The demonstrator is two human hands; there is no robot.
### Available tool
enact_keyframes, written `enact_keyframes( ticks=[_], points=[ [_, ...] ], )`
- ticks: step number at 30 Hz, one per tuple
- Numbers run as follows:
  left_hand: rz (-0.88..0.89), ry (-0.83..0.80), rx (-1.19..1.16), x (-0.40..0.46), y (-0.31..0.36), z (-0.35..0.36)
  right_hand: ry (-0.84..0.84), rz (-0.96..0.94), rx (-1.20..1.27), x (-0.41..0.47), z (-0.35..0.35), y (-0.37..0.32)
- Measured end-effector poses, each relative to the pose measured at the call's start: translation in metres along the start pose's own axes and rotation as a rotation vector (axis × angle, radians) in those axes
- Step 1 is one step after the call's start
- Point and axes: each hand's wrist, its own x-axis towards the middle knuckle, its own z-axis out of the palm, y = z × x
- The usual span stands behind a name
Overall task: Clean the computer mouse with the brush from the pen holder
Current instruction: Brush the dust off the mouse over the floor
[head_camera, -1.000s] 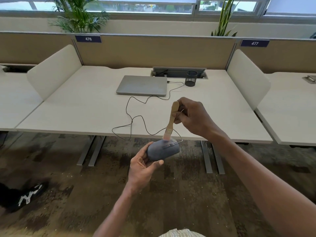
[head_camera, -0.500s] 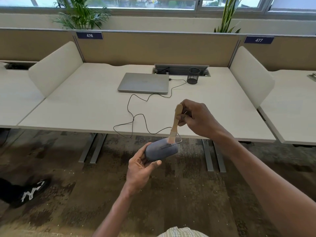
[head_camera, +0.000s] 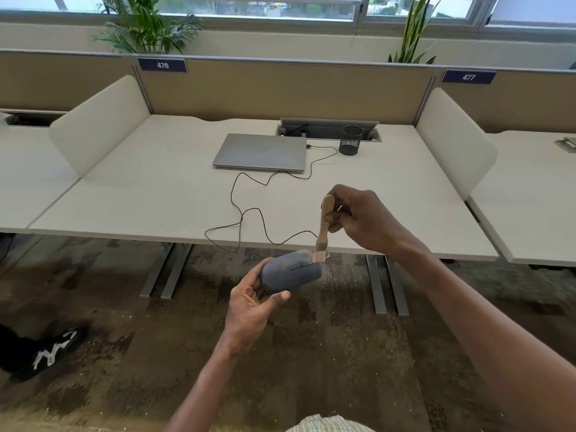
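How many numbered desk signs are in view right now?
2: sign 476 on the partition at back left, sign 477 on the partition at back right. Others may lie outside the frame.

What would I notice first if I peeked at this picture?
Right in the middle, a left hand holds a grey computer mouse out over the floor while a right hand dabs a wooden brush on its front end. Behind them, a closed laptop and a black pen holder sit on the white desk.

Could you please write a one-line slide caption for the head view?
Left hand holds the mouse while right hand brushes its front with the brush.
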Motion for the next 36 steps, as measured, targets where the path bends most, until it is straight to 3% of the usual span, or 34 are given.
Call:
enact_keyframes(
  ticks=[7, 13, 24, 29, 36],
  points=[
    [-0.003, -0.025, -0.017, -0.003, 0.003, -0.001, 0.094, 0.010, 0.087, 0.004, 0.004, -0.003],
    [-0.009, -0.040, 0.002, -0.004, 0.002, -0.002, 0.003, 0.007, 0.073, 0.002, -0.001, -0.006],
    [-0.036, -0.051, 0.033, -0.010, 0.001, -0.002, 0.036, 0.048, 0.140, 0.012, 0.003, -0.009],
    [-0.036, -0.064, 0.047, -0.012, -0.001, 0.001, -0.083, 0.049, 0.114, 0.011, 0.003, -0.013],
    [-0.043, -0.076, 0.048, -0.015, 0.001, -0.001, -0.001, 0.084, 0.025, 0.014, 0.014, -0.014]
  ],
)
